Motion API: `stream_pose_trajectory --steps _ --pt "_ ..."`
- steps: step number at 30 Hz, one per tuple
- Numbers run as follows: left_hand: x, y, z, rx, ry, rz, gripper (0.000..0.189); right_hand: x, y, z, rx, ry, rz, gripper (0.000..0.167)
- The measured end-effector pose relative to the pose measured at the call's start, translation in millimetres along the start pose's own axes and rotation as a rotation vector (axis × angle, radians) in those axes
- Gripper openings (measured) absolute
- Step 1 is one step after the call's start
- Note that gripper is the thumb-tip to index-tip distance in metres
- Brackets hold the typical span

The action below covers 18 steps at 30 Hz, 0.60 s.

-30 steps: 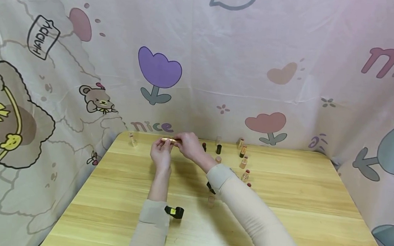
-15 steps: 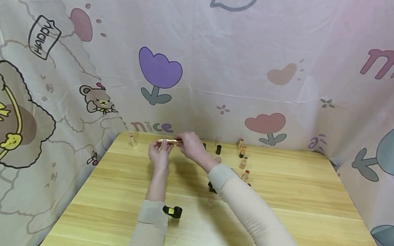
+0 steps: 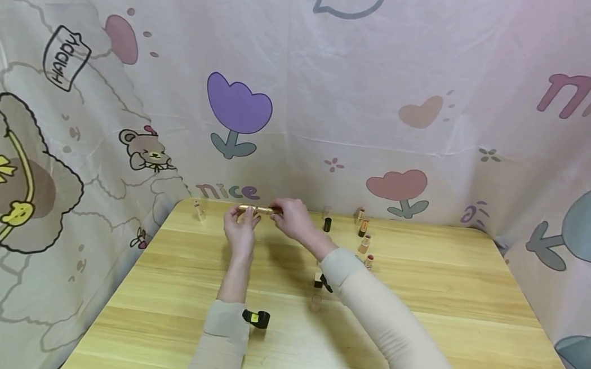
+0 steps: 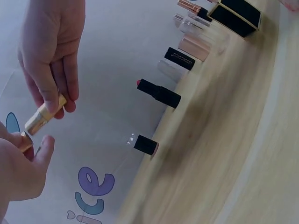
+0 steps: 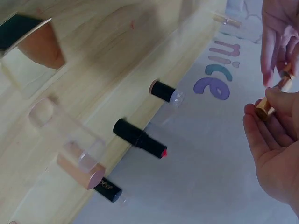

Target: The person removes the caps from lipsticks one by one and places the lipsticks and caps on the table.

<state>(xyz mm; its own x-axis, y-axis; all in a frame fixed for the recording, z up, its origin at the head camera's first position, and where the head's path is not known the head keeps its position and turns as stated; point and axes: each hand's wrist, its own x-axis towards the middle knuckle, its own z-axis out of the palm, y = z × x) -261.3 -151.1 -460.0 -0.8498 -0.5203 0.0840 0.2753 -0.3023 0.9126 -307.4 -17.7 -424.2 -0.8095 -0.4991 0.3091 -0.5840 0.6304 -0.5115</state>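
Observation:
Before me in the head view, my left hand and right hand hold a slim gold lipstick tube level between them, above the table's back edge. The right wrist view has the right fingers curled about one gold part, with the left hand at the other end. Two gold pieces appear in the left wrist view: a longer one pinched by the right hand, and a short one at the left fingers, mostly hidden. Whether the pieces still touch is unclear.
A clear-based lipstick stands at the back left. To the right are several uncapped lipsticks, among them a black one with a red tip and a red one. A clear cap stands nearer. Printed cloth hangs behind.
My right hand has shifted slightly right, away from the left hand, and more of the gold tube shows between them. The left hand has moved only a little left.

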Motion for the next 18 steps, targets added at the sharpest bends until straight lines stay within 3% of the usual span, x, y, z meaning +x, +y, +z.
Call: stream_pose_trajectory --steps 7,18 --pt "3.4 -5.3 -0.6 0.209 -0.051 0.062 0.037 -9.0 13 -9 0.117 0.02 0.105 0.027" --pt "4.7 -29.5 -8.1 0.576 -0.318 0.144 0.033 -23.8 37 -9 0.189 0.002 0.203 0.023"
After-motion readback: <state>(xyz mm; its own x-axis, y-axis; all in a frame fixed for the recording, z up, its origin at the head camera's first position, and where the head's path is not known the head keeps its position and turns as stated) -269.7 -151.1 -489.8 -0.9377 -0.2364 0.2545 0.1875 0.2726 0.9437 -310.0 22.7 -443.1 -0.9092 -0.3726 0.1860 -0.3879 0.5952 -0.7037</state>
